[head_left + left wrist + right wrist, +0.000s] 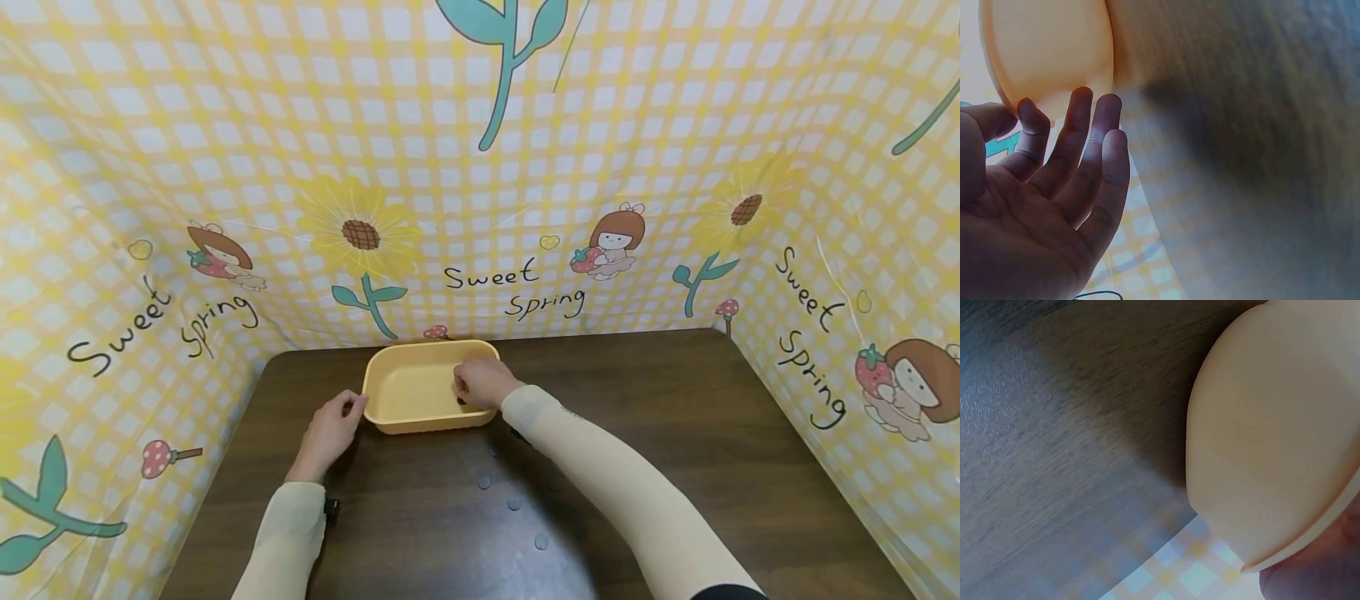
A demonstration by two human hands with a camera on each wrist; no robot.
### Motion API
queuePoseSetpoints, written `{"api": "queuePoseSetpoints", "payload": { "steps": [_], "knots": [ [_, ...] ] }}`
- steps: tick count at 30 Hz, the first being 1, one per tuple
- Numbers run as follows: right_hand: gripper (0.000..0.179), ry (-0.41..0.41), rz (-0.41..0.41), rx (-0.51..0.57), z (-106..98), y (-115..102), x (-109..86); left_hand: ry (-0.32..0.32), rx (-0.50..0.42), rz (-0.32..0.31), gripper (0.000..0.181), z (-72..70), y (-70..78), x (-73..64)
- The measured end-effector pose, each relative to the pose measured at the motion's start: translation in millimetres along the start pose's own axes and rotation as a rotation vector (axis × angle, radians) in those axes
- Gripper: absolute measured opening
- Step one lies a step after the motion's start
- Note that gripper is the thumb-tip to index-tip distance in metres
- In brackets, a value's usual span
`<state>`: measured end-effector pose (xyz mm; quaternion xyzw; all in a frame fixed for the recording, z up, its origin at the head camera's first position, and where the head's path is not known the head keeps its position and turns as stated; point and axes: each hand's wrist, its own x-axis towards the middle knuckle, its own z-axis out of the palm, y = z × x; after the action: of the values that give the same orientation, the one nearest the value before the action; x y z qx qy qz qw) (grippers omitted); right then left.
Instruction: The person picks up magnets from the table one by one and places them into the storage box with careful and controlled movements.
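L grip [333,425] (bare hand): thumb + index pinch rim at L end of yellow plastic basin [431,426], other fingers loose, per L wrist view. Basin sits upright on dark wood tabletop [405,533], near far edge, L of ctr. Risk: if L pinch slackens or pulls, basin could skid or tip, esp. w/ R side bumped.

R grip [486,382] (bare hand): over R end, inside basin, fingers curled; dark bit at fingertips, poss. a disc or just shadow. Can't tell if it's holding anything; R wrist view mostly gets basin's outer wall. If it is a disc, loose fingers could drop it early.

Small round discs [513,504] lie scattered on tabletop, nearer than basin, well apart from both hands. R sleeve [607,475] passes above/beside; lowered arm could sweep some away. Flat + thin-looking, so prob. fiddly to pick up; dim ones in shadow could get missed.
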<state>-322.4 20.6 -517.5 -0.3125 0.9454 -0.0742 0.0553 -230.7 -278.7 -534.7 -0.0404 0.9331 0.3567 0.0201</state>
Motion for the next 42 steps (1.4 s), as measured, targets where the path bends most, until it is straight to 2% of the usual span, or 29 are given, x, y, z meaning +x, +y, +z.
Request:
{"api": "queuePoseSetpoints", "payload": {
  "steps": [8, 13, 17, 22, 30, 42],
  "knots": [
    [0.019, 0.017, -0.018, 0.021, -1, 1, -1.5, 0.006, 0.003, 0.002, 0.047, -0.5, 1.7, -1.7],
    [0.016, 0.032, -0.035, 0.073, -3, 2, -2.8, 0.010, 0.005, -0.005, 0.046, -0.9, 2.6, -2.0],
    [0.010, 0.041, -0.055, 0.117, -6, 4, -6.1, 0.008, -0.001, -0.005, 0.046, -1.0, 2.7, -2.2],
    [0.006, 0.073, -0.107, 0.115, -12, 8, -12.9, 0.008, -0.003, -0.006, 0.047, -1.0, 2.4, -2.2],
    [0.009, 0.162, -0.163, 0.172, -29, 13, -33.5, -0.001, -0.006, -0.012, 0.046, -0.9, 2.5, -1.2],
    [0.012, 0.261, -0.147, 0.269, -47, 31, -74.6, 0.004, 0.006, -0.009, 0.052, 0.1, 2.3, -0.5]
  ]
}}
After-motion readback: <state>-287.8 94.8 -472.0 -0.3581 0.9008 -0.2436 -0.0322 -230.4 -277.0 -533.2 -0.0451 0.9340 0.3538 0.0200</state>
